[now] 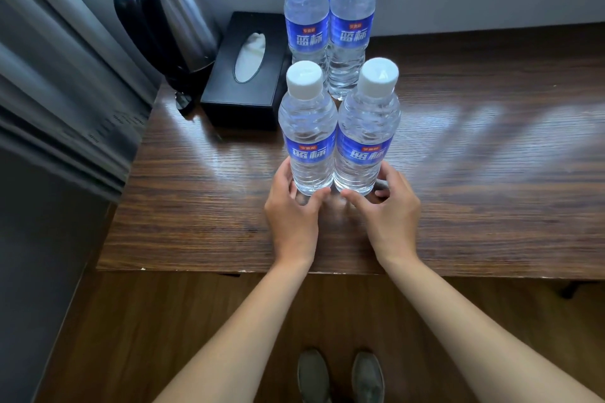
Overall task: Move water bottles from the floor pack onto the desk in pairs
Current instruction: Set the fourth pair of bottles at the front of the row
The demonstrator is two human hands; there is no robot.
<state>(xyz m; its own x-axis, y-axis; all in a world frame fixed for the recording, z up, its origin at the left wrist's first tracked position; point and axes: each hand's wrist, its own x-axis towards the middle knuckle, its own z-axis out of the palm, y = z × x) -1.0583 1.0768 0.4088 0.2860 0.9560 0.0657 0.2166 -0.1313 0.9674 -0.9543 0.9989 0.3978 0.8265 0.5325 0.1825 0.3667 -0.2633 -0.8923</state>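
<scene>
Desk [491, 206]: carrying everything, bottles lining up from the wall outward.
Back pair [329, 26]: standing behind the front pair, beside the tissue box [245, 72].
Front pair [337, 141]: standing upright, touching.
Left hand [291, 206]: fingers cupping the left bottle's base.
Right hand [386, 206]: cupping the right one, probably steadying them.

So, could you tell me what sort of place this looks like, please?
Probably a hotel room: an electric kettle and a black tissue box sit on a wooden desk against the wall, beside grey curtains.
</scene>
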